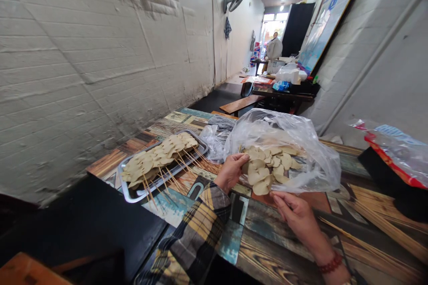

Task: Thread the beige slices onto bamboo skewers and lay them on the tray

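Thin beige, round slices (259, 176) overlap at the mouth of a clear plastic bag (321, 164). My left hand (231, 171) pinches the left edge of these slices between thumb and fingers. At their lower right edge, my right hand (296, 216) has thumb and forefinger pressed together; whatever lies between them is too small to make out. More loose slices (284, 162) lie inside the bag. To the left, a metal tray (132, 197) holds rows of skewered slices (160, 156), their wooden sticks (163, 180) poking out over the near rim.
Loose bamboo skewers (384, 218) lie on the patchwork-patterned table (264, 245) at right, near a black container (381, 167) with red-edged plastic packaging (394, 160). Crumpled plastic (212, 142) sits behind the tray. A bench (240, 103) and another person (274, 49) are farther back.
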Demonstrator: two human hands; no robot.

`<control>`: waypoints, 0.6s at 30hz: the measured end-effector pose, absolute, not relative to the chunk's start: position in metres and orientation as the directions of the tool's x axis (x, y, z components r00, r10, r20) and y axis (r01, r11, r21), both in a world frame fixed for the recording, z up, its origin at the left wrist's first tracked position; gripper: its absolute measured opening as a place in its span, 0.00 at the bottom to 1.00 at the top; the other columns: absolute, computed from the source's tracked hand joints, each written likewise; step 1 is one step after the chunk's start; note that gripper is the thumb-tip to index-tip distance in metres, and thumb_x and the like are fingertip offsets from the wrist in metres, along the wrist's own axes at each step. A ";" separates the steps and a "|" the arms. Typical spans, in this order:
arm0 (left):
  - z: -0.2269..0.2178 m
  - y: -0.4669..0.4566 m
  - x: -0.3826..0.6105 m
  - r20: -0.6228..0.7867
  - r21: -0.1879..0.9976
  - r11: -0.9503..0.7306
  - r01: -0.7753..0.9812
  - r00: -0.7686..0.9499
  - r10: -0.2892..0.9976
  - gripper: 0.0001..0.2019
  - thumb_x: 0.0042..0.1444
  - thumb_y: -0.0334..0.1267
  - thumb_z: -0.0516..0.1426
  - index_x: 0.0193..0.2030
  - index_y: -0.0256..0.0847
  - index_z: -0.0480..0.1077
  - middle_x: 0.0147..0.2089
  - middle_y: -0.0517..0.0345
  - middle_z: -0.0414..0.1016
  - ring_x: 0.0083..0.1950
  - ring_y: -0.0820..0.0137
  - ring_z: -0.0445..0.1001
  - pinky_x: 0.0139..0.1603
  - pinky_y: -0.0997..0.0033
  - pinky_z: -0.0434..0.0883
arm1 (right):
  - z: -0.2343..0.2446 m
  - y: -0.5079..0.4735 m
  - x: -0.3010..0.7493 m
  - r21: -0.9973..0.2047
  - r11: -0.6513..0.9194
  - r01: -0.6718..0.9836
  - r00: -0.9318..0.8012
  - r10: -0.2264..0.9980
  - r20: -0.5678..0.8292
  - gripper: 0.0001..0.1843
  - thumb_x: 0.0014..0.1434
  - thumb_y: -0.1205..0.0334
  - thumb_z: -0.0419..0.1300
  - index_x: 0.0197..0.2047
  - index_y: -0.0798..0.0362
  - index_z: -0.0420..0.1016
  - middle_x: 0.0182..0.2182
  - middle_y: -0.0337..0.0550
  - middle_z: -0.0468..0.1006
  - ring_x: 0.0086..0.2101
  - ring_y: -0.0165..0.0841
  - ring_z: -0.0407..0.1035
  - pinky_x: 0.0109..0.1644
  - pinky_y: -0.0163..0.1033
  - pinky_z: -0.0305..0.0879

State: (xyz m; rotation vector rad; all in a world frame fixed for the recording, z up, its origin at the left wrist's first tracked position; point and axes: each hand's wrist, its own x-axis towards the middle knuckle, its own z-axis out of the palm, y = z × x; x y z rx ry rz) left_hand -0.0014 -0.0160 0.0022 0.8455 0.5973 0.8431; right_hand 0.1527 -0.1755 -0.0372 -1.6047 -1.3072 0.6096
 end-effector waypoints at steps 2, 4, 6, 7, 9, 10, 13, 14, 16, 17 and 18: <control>0.001 -0.015 -0.002 -0.147 0.836 0.397 -0.380 0.541 0.828 0.23 0.32 0.48 0.71 0.30 0.32 0.76 0.26 0.56 0.74 0.27 0.73 0.70 0.30 0.74 0.65 | -0.035 -0.175 0.153 -0.895 0.001 0.445 0.264 0.955 0.133 0.22 0.61 0.45 0.54 0.40 0.53 0.80 0.15 0.36 0.67 0.18 0.31 0.62 0.23 0.35 0.57; 0.000 -0.013 -0.002 -0.164 0.838 0.405 -0.365 0.540 0.825 0.23 0.31 0.48 0.71 0.30 0.32 0.76 0.26 0.56 0.74 0.26 0.74 0.69 0.29 0.75 0.64 | -0.034 -0.175 0.153 -0.895 -0.004 0.445 0.256 0.959 0.123 0.23 0.61 0.45 0.54 0.41 0.54 0.80 0.15 0.35 0.67 0.18 0.31 0.62 0.24 0.35 0.58; -0.001 -0.013 -0.002 -0.169 0.841 0.408 -0.356 0.543 0.823 0.23 0.31 0.48 0.71 0.30 0.32 0.76 0.26 0.56 0.74 0.26 0.74 0.69 0.30 0.75 0.64 | -0.033 -0.174 0.153 -0.882 -0.010 0.472 0.254 0.959 0.125 0.23 0.61 0.45 0.53 0.42 0.54 0.80 0.15 0.35 0.68 0.18 0.31 0.63 0.25 0.35 0.59; -0.001 -0.012 -0.002 -0.168 0.842 0.407 -0.354 0.544 0.822 0.23 0.31 0.48 0.71 0.30 0.32 0.76 0.26 0.56 0.74 0.27 0.74 0.69 0.30 0.75 0.64 | -0.033 -0.174 0.153 -0.872 -0.014 0.489 0.253 0.959 0.127 0.23 0.61 0.45 0.53 0.42 0.54 0.80 0.15 0.36 0.68 0.18 0.31 0.64 0.25 0.35 0.59; -0.001 -0.013 -0.002 -0.165 0.844 0.403 -0.355 0.543 0.823 0.22 0.31 0.48 0.71 0.30 0.32 0.76 0.26 0.56 0.74 0.27 0.74 0.69 0.30 0.75 0.64 | -0.030 -0.174 0.152 -0.856 -0.019 0.517 0.246 0.961 0.126 0.23 0.61 0.46 0.53 0.43 0.54 0.80 0.15 0.36 0.70 0.19 0.32 0.65 0.26 0.36 0.60; -0.001 -0.013 -0.002 -0.164 0.844 0.401 -0.356 0.541 0.825 0.22 0.32 0.48 0.71 0.30 0.32 0.76 0.26 0.56 0.74 0.27 0.74 0.69 0.30 0.75 0.64 | -0.028 -0.174 0.152 -0.850 -0.019 0.526 0.242 0.962 0.128 0.23 0.61 0.46 0.52 0.43 0.54 0.79 0.15 0.37 0.70 0.19 0.32 0.65 0.26 0.36 0.61; 0.000 -0.014 -0.003 -0.161 0.846 0.394 -0.360 0.531 0.832 0.22 0.33 0.48 0.71 0.30 0.33 0.76 0.26 0.56 0.74 0.27 0.75 0.69 0.30 0.75 0.63 | -0.023 -0.174 0.150 -0.840 -0.015 0.542 0.243 0.960 0.140 0.21 0.60 0.47 0.53 0.42 0.53 0.79 0.16 0.37 0.71 0.20 0.32 0.66 0.27 0.37 0.61; 0.001 -0.014 -0.003 -0.161 0.847 0.390 -0.361 0.526 0.835 0.21 0.33 0.48 0.71 0.30 0.33 0.76 0.26 0.57 0.74 0.26 0.75 0.69 0.29 0.75 0.63 | -0.021 -0.174 0.149 -0.843 -0.024 0.537 0.250 0.959 0.132 0.20 0.59 0.46 0.53 0.41 0.52 0.78 0.16 0.36 0.70 0.20 0.32 0.66 0.27 0.37 0.61; 0.001 -0.014 -0.003 -0.160 0.847 0.386 -0.365 0.518 0.840 0.21 0.33 0.47 0.71 0.30 0.33 0.76 0.27 0.57 0.74 0.26 0.76 0.69 0.29 0.75 0.62 | -0.021 -0.173 0.148 -0.876 -0.067 0.478 0.270 0.960 0.074 0.20 0.58 0.45 0.54 0.40 0.51 0.78 0.17 0.35 0.70 0.19 0.32 0.65 0.25 0.36 0.60; 0.001 -0.014 -0.003 -0.158 0.846 0.384 -0.369 0.515 0.842 0.21 0.33 0.48 0.71 0.30 0.33 0.75 0.27 0.57 0.74 0.26 0.76 0.68 0.28 0.75 0.62 | -0.021 -0.172 0.148 -0.901 -0.097 0.423 0.280 0.960 0.028 0.20 0.58 0.44 0.55 0.39 0.51 0.77 0.17 0.35 0.69 0.18 0.31 0.64 0.24 0.35 0.58; 0.002 -0.014 -0.002 -0.155 0.845 0.383 -0.374 0.515 0.843 0.21 0.34 0.48 0.71 0.30 0.34 0.75 0.27 0.58 0.74 0.26 0.76 0.68 0.28 0.76 0.62 | -0.021 -0.171 0.147 -0.926 -0.127 0.356 0.288 0.957 -0.020 0.21 0.57 0.42 0.55 0.39 0.51 0.77 0.18 0.35 0.70 0.18 0.30 0.63 0.22 0.35 0.57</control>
